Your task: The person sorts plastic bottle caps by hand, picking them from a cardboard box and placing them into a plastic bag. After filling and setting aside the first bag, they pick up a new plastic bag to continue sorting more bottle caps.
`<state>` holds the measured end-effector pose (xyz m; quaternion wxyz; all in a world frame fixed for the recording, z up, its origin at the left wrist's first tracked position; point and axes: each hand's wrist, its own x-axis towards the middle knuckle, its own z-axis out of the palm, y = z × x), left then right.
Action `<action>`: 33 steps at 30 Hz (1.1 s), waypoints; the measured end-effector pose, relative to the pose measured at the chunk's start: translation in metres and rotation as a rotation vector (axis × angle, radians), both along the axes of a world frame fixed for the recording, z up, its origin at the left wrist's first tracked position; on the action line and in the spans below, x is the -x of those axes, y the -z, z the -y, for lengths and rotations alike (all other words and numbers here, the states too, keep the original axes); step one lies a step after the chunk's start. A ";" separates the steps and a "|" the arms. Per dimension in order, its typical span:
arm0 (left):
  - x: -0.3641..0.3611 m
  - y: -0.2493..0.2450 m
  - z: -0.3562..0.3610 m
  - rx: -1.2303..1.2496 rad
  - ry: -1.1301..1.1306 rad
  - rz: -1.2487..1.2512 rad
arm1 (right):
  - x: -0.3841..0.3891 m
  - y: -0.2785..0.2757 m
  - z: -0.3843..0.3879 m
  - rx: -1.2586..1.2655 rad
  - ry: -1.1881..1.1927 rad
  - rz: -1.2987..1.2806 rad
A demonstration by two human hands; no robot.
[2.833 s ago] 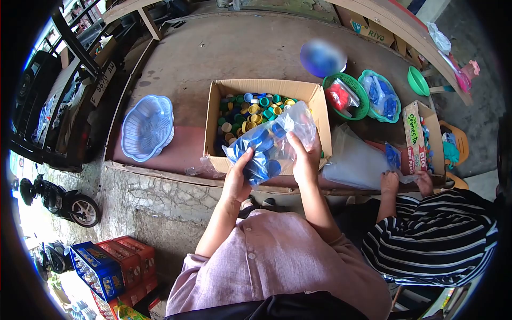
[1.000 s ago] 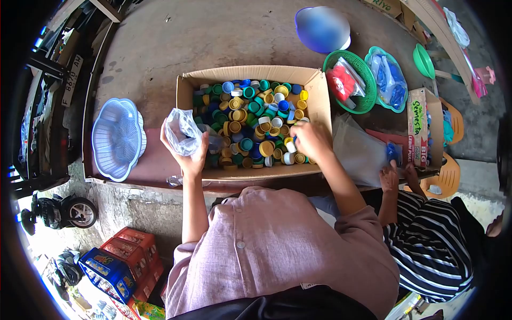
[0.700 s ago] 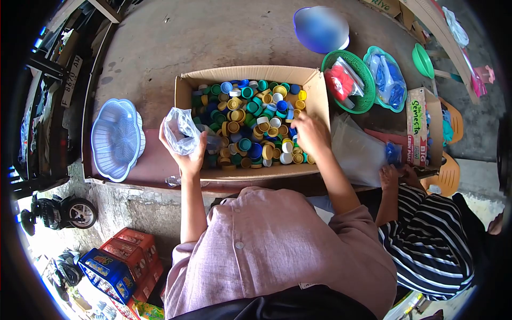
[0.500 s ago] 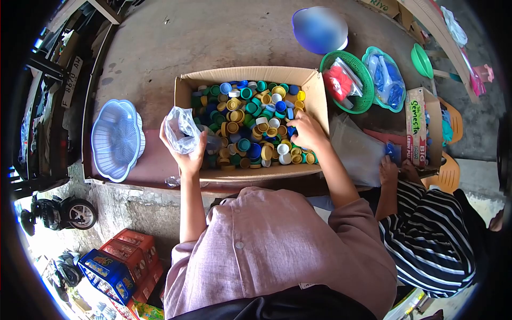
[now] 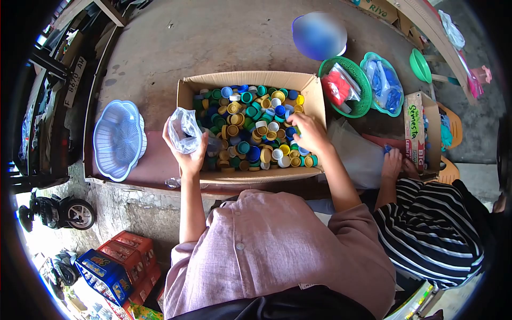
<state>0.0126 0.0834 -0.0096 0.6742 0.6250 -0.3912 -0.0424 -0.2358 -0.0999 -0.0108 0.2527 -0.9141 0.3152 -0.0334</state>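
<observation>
A cardboard box (image 5: 250, 78) full of plastic bottle caps (image 5: 253, 128) in blue, green, yellow, gold and white stands in front of me. At its left side my left hand (image 5: 186, 152) is wrapped round a clear plastic bag (image 5: 184, 130), whose mouth points up. My right hand (image 5: 309, 130) is over the right part of the caps, fingers bent downward and close together. What its fingertips hold, if anything, is too small to name.
An empty-looking blue basket (image 5: 118, 140) lies left. Beyond the box's right side are a green basket (image 5: 365, 96) with red items, a teal basket (image 5: 383, 82) with blue bags, and a purple-blue bowl (image 5: 319, 36). At right, a co-worker's hands (image 5: 392, 164) are near a plastic sheet (image 5: 349, 152).
My right hand has lifted slightly off the caps, its fingers drawn closer together. The co-worker's hand has shifted a little. My left hand still holds the bag.
</observation>
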 end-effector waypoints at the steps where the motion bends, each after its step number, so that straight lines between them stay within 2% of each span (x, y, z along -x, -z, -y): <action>1: 0.000 0.000 0.000 0.002 0.000 0.001 | -0.001 0.002 0.000 0.049 -0.054 -0.092; 3: 0.001 0.000 0.000 0.015 0.011 -0.027 | -0.006 0.008 -0.007 0.254 -0.108 -0.208; 5: 0.001 0.001 0.001 0.023 0.013 -0.034 | -0.010 0.016 -0.004 0.304 -0.068 -0.217; 9: 0.000 0.002 -0.001 0.018 0.006 -0.038 | -0.010 0.030 0.006 0.164 0.083 -0.294; 11: 0.002 0.001 -0.001 0.007 -0.001 -0.028 | -0.004 0.035 0.005 0.137 0.040 -0.071; 12: 0.002 0.001 -0.001 -0.007 -0.007 -0.019 | -0.002 0.033 0.005 0.140 0.038 -0.071; 14: 0.001 0.002 -0.001 0.000 -0.001 -0.008 | -0.001 0.029 0.005 -0.029 0.060 0.345; 15: 0.001 0.002 -0.001 0.003 0.008 0.002 | -0.002 0.008 0.001 -0.107 0.141 0.274; 17: 0.001 0.001 -0.002 0.008 0.006 0.011 | 0.006 0.033 0.014 0.076 0.214 0.452; 18: 0.001 0.002 -0.001 0.018 0.025 -0.012 | 0.004 0.032 0.013 -0.331 0.383 0.703; 19: 0.001 0.002 -0.001 0.027 0.045 -0.036 | 0.007 0.028 0.016 -0.622 0.428 0.779; 22: 0.000 0.003 0.000 0.021 0.058 -0.034 | -0.002 0.012 -0.002 -0.574 0.469 0.840; 24: 0.001 0.000 -0.001 0.006 0.047 -0.017 | -0.007 0.011 -0.005 -0.215 0.484 0.912; 25: 0.002 -0.001 -0.001 -0.008 0.034 -0.001 | -0.007 0.009 -0.006 -0.214 0.484 0.915; 27: 0.003 -0.001 -0.001 0.003 0.043 -0.015 | -0.007 0.006 -0.007 -0.413 0.508 0.909; 29: 0.002 0.001 -0.001 0.015 0.052 -0.029 | -0.003 0.005 -0.008 -0.241 0.361 0.804; 31: 0.002 0.002 -0.001 0.025 0.054 -0.057 | -0.003 -0.001 -0.016 -0.540 0.288 0.885; 33: 0.002 0.001 -0.001 0.005 0.041 -0.031 | -0.003 -0.001 -0.022 -0.567 0.305 0.845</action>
